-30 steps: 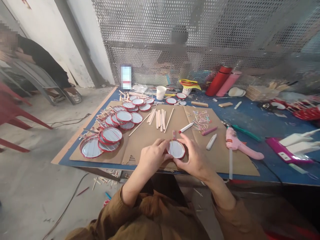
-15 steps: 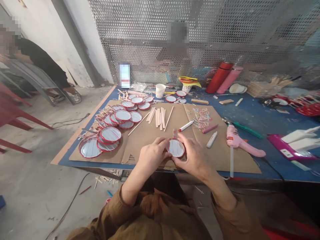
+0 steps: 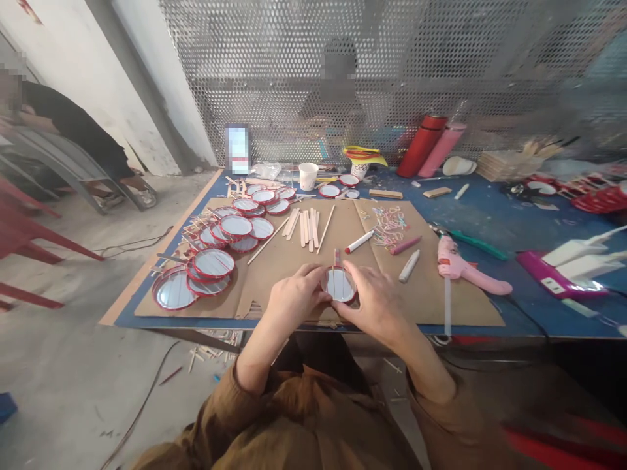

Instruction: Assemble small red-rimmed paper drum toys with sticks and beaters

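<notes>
A small round mirror (image 3: 339,285) with a red rim is held low over the front of the cardboard sheet (image 3: 274,274). My left hand (image 3: 298,294) grips its left edge, and my right hand (image 3: 375,297) grips the right edge with thumb and fingers. A short striped stick (image 3: 337,256) juts from the mirror's far side. Beyond my hands lie flat wooden craft sticks (image 3: 308,228), a thin stick (image 3: 326,230) and a red-tipped white marker (image 3: 359,241). Left of my hands, several red-rimmed mirrors (image 3: 214,262) overlap in piles.
To the right lie a pink glue gun (image 3: 460,269), a pink marker (image 3: 406,245), a white pen (image 3: 409,266) and a purple power strip (image 3: 553,277) with chargers. A paper cup (image 3: 308,176) and a red flask (image 3: 422,146) stand by the perforated panel. Another person (image 3: 68,124) sits far left.
The view has shifted slightly. Both hands still hold the mirror at the cardboard's front, with little visible change in grip.
</notes>
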The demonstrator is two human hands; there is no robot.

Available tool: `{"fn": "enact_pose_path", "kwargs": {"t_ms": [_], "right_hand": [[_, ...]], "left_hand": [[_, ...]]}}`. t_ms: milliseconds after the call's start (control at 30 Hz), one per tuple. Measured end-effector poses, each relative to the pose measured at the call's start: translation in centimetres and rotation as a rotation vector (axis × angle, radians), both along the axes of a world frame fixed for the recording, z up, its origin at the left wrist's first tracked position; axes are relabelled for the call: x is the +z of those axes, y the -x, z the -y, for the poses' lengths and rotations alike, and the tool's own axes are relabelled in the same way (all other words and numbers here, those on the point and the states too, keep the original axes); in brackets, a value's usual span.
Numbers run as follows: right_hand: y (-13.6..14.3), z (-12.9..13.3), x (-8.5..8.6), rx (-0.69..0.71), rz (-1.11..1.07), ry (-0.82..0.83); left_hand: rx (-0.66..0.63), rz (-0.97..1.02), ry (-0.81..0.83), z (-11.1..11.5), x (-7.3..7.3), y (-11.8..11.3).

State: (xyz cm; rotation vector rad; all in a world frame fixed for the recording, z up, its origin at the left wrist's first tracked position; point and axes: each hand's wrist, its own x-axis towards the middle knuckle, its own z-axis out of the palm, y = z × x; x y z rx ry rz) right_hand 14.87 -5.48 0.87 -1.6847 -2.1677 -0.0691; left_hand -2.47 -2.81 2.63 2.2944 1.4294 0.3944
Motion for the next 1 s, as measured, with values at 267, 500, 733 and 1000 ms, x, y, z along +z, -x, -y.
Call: {"fn": "enact_pose_path", "kwargs": {"t_ms": [267, 500, 733, 1000], "right_hand": [[0.5, 0.0, 0.6, -0.036, 0.022, 0.049], [0.8, 0.0, 1.5, -0.053, 0.090, 0.109], [1.3, 0.0, 2.2, -0.049, 0.127, 0.140], [-0.1, 0.3, 1.5, -0.007, -0.023, 0.063]], "left_hand": [[-0.011, -0.035, -0.009, -0.1, 0.1, 0.0], [-0.043, 0.009, -0.040, -0.3, -0.1, 0.5], [0.041, 0.629, 0.285, -1.4, -1.1, 1.9], [0.264, 1.133, 0.186, -1.0, -2.4, 2.3]]}}
